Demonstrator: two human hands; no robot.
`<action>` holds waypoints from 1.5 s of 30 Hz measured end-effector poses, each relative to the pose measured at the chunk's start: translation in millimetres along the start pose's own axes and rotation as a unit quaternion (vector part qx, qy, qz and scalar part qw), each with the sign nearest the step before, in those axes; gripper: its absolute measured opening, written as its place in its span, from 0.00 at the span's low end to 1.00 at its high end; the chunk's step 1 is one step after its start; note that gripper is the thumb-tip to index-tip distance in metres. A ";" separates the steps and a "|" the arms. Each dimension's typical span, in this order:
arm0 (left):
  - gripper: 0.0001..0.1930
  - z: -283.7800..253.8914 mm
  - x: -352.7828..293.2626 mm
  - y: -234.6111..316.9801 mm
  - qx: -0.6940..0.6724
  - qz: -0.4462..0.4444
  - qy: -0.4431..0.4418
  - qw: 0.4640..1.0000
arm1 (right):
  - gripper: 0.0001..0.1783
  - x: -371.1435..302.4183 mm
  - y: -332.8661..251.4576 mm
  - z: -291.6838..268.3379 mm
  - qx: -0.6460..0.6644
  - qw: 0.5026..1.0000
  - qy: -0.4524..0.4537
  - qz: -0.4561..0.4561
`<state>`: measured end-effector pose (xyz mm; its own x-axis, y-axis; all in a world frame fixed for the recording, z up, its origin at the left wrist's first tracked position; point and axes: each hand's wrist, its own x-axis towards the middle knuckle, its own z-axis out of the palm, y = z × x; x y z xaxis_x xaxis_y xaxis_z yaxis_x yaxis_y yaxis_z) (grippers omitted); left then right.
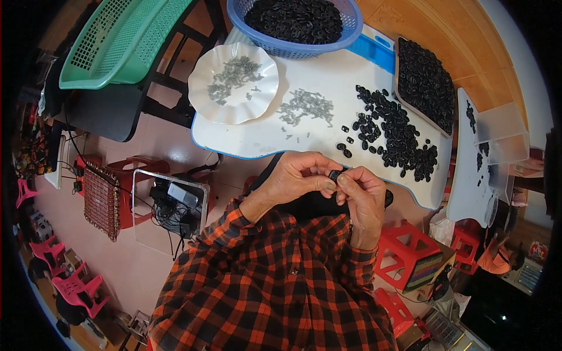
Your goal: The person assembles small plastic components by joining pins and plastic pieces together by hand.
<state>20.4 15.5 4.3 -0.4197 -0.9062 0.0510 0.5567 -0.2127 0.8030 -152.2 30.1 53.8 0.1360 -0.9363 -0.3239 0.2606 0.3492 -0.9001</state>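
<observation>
Both my hands meet at the near edge of the white table [252,140]. Pinched between the fingertips of my left hand [298,175] and my right hand [362,193] is a small black oval plastic piece [334,175]. Its details are partly hidden by the fingers. Just beyond my right hand lies a loose spread of similar black oval pieces [404,140]. Further off, in the middle of the table, is a scatter of small clear-grey pieces [307,107], too small to name. More of these lie in a white scalloped plate [202,73] at the left.
A blue basket [293,50] full of black pieces stands at the back. A tray [421,121] heaped with them sits at the right rear. Left are a green basket [96,79] and a clear bin [170,231] with cables. Red stools [404,251] stand to the right.
</observation>
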 end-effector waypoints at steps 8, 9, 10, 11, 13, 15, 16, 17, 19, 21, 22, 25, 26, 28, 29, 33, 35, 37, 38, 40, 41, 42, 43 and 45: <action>0.14 -0.8 -0.3 -1.0 -0.006 -0.003 0.002 1.000 | 0.04 0.1 -0.3 1.4 -0.010 1.000 0.006 0.001; 0.14 -0.5 0.1 -1.0 -0.007 0.000 0.002 1.000 | 0.04 -0.1 -0.9 1.8 -0.008 1.000 0.006 -0.002; 0.14 -0.4 0.4 -0.6 -0.008 0.000 0.002 1.000 | 0.04 -0.3 -1.2 2.1 -0.007 1.000 0.007 -0.004; 0.14 -0.3 1.0 0.2 -0.003 -0.001 -0.003 1.000 | 0.04 -0.3 -1.4 1.6 -0.007 1.000 0.008 -0.003; 0.13 -0.8 0.6 2.3 0.003 -0.002 -0.006 1.000 | 0.04 0.6 -0.6 0.0 -0.007 1.000 -0.003 -0.005; 0.13 -1.0 0.2 4.5 -0.008 -0.018 -0.014 1.000 | 0.04 1.1 -1.9 -0.7 -0.012 1.000 -0.011 -0.004; 0.13 -0.7 0.2 3.9 -0.009 -0.018 -0.015 1.000 | 0.04 0.9 -2.9 -0.7 -0.017 1.000 -0.018 -0.004; 0.13 -0.2 0.1 2.8 -0.016 -0.020 -0.013 1.000 | 0.04 0.5 -3.7 0.0 -0.017 1.000 -0.017 -0.004; 0.13 0.2 -0.1 1.8 -0.023 -0.020 -0.010 0.999 | 0.05 0.0 -4.4 1.7 -0.053 0.998 0.012 -0.004; 0.13 0.7 0.3 2.0 0.041 0.007 -0.007 0.999 | 0.05 -1.3 -5.1 2.4 -0.051 0.999 0.019 0.002; 0.13 0.7 0.5 1.6 0.040 0.007 -0.007 0.999 | 0.05 -1.8 -5.4 2.9 -0.048 0.998 0.027 0.007; 0.13 0.8 1.8 -0.8 0.035 0.015 -0.007 0.999 | 0.06 0.4 -3.5 0.3 -0.024 0.999 0.019 0.017; 0.14 0.8 2.5 -1.3 0.035 0.018 -0.006 0.999 | 0.06 1.6 -2.1 -1.4 -0.022 0.999 0.018 0.017; 0.14 1.6 3.2 0.1 0.029 0.026 -0.006 0.999 | 0.07 2.5 -2.2 -1.0 0.010 1.000 0.009 0.025; 0.14 3.5 3.5 1.2 0.023 0.023 0.002 0.999 | 0.07 2.0 -2.9 -0.3 0.009 1.000 0.009 0.024; 0.14 3.6 2.6 2.1 0.026 0.026 0.025 0.999 | 0.08 -0.3 -4.5 5.2 -0.010 1.000 0.012 -0.003; 0.14 3.5 2.9 2.6 0.023 0.026 0.025 0.999 | 0.08 -1.3 -5.9 7.3 -0.030 0.999 0.017 -0.015; 0.14 3.9 2.1 4.2 0.021 0.027 0.029 0.999 | 0.08 -1.5 -6.1 8.6 -0.051 0.998 0.022 -0.019; 0.14 4.2 1.8 5.0 0.028 0.028 0.028 0.999 | 0.08 -1.6 -6.6 8.6 -0.054 0.998 0.019 -0.021; 0.14 3.7 0.6 6.3 0.034 0.033 0.030 0.998 | 0.07 -1.8 -6.4 9.9 -0.075 0.997 0.019 -0.022; 0.14 3.4 0.3 6.8 0.045 0.030 0.030 0.998 | 0.07 -2.0 -7.4 10.9 -0.077 0.997 0.016 -0.023; 0.15 3.4 -0.1 7.4 0.056 0.026 0.029 0.998 | 0.07 -2.5 -8.8 12.2 -0.092 0.995 0.025 -0.019; 0.15 3.9 -0.2 8.0 0.055 0.029 0.031 0.998 | 0.07 -3.1 -10.0 13.2 -0.107 0.994 0.035 -0.016; 0.15 5.3 -0.2 9.3 0.062 0.037 0.027 0.997 | 0.07 -3.8 -11.1 14.5 -0.113 0.993 0.036 -0.015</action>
<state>21.8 15.6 14.9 -0.3391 -0.9371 0.0827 0.4905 -0.1011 0.8655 -141.7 30.4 69.3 0.0607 -0.9490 -0.3092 0.0414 0.3119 -0.9492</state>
